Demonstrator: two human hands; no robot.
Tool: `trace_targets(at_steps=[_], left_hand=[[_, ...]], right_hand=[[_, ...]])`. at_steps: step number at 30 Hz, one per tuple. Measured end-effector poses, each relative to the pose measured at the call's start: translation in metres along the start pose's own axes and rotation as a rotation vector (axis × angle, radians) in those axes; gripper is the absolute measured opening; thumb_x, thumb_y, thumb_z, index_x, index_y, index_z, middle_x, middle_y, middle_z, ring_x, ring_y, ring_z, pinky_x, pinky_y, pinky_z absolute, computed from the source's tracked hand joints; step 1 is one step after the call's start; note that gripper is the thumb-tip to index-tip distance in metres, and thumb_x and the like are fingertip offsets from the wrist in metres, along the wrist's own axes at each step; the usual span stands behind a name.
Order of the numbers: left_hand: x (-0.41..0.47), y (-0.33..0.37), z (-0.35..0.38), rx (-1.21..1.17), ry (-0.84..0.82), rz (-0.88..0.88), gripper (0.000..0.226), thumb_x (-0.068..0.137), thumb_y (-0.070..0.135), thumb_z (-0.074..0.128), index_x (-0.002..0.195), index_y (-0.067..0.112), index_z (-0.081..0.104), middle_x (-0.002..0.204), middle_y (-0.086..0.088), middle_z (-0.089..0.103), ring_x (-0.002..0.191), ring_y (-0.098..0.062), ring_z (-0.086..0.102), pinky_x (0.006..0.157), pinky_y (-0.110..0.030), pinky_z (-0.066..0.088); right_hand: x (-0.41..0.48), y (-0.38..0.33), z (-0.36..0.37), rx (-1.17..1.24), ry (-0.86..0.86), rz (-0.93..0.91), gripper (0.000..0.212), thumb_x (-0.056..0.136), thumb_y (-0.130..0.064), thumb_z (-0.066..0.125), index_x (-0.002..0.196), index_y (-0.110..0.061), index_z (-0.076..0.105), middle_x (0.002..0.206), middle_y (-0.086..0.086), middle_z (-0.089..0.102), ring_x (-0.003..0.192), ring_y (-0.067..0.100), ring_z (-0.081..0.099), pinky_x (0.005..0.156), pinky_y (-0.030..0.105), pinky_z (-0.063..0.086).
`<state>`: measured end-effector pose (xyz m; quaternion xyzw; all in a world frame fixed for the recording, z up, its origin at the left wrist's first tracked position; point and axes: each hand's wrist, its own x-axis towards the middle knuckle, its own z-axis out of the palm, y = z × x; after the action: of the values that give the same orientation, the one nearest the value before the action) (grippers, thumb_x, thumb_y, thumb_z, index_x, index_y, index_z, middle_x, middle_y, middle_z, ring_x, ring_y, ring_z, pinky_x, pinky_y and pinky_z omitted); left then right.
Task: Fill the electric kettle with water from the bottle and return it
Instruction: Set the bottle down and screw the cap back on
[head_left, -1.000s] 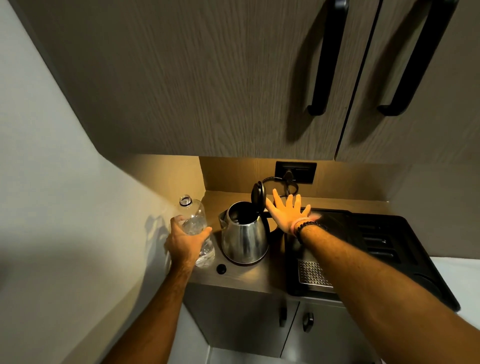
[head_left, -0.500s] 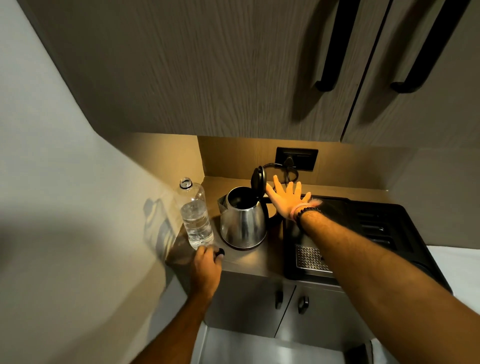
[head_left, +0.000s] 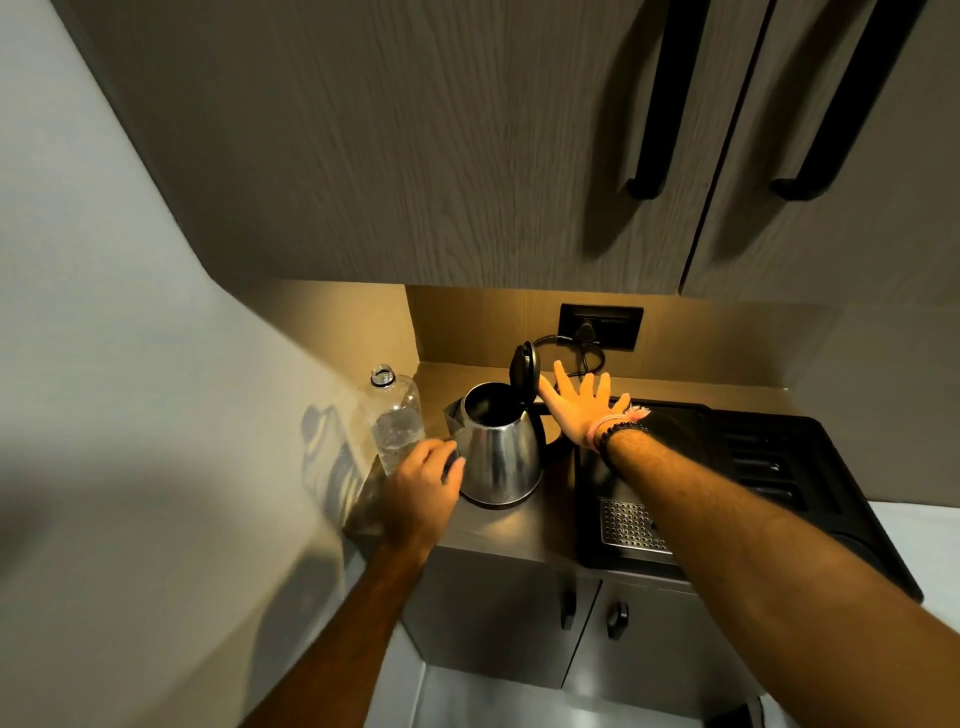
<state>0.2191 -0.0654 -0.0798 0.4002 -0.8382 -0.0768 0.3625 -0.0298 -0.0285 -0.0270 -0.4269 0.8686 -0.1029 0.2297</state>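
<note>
My desk (head_left: 519, 530) is a narrow steel top in a dim corner under wooden cabinets (head_left: 467, 145), lit warm from below them. The kettle (head_left: 501, 447) stands there, lid (head_left: 523, 370) up, the uncapped bottle (head_left: 397, 415) just left. My left hand (head_left: 423, 486) curls loosely before both, hiding whatever it may hold. My right hand (head_left: 584, 410) is spread flat behind the kettle, covering its handle.

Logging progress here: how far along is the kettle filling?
Bottle stands uncapped beside the kettle, partly full; kettle sits with lid raised. Left hand is at the bottle's base, right hand open behind the lid. Closing the lid remains.
</note>
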Motion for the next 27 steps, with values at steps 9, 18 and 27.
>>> trace_targets(at_steps=[9, 18, 27], left_hand=[[0.085, -0.009, -0.068, -0.028, 0.326, -0.194, 0.027, 0.089, 0.028, 0.071, 0.108, 0.008, 0.075, 0.102, -0.01, 0.075, 0.09, -0.023, 0.069, 0.075, -0.029, 0.053], [0.092, -0.016, -0.065, -0.11, 0.24, -0.297, 0.033, 0.08, 0.034, 0.08, 0.099, 0.008, 0.077, 0.097, -0.007, 0.073, 0.081, -0.017, 0.066, 0.07, -0.026, 0.052], [0.088, -0.02, -0.06, -0.212, 0.187, -0.361, 0.022, 0.093, 0.019, 0.065, 0.115, 0.018, 0.067, 0.106, -0.008, 0.073, 0.098, -0.026, 0.065, 0.081, -0.036, 0.052]], right_hand=[[-0.009, -0.002, -0.008, -0.011, -0.024, -0.013, 0.093, 0.072, -0.093, 0.003, 0.151, -0.046, -0.007, 0.166, 0.01, -0.01, 0.15, 0.036, -0.016, 0.109, 0.07, -0.014], [-0.005, -0.002, -0.007, -0.041, -0.014, -0.009, 0.092, 0.071, -0.093, 0.002, 0.151, -0.047, -0.007, 0.166, 0.01, -0.008, 0.15, 0.035, -0.015, 0.111, 0.07, -0.013], [-0.005, -0.003, -0.008, -0.034, -0.007, 0.019, 0.094, 0.068, -0.095, 0.004, 0.15, -0.05, -0.006, 0.166, 0.007, -0.008, 0.15, 0.035, -0.015, 0.108, 0.072, -0.013]])
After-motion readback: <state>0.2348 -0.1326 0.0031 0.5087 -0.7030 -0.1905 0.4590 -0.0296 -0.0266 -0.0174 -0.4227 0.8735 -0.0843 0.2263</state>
